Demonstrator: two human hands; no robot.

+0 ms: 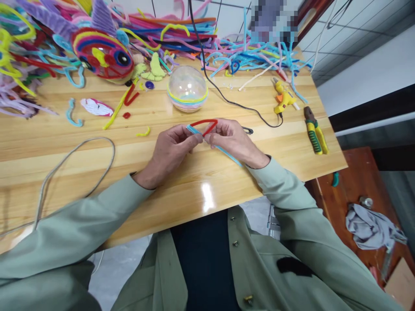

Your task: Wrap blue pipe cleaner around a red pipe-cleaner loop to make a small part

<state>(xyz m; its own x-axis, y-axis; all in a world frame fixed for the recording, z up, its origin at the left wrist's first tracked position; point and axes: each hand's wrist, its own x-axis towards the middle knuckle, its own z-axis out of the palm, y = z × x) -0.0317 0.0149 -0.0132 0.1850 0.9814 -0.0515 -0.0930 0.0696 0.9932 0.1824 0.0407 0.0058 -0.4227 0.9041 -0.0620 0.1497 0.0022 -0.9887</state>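
Between my two hands is a red pipe cleaner [205, 121], bent into a pointed loop, together with a light blue pipe cleaner [228, 156]. My left hand [175, 144] pinches one end of the pair between thumb and fingers. The tip of the red bend is pinched by my right hand [228, 140], and the blue length trails out below that hand towards the wrist. Just beyond them sits a clear plastic ball [187, 88] with yellow, blue and pink bands round its lower half. A black clip-like piece [248, 130] lies beside my right hand.
A yellow glue gun [284, 98] with a black cord and pliers [315, 131] lie at the right. A decorated fish-like head [102, 54] and heaped pipe cleaners [181, 32] line the back. A grey cable [48, 177] loops at the left.
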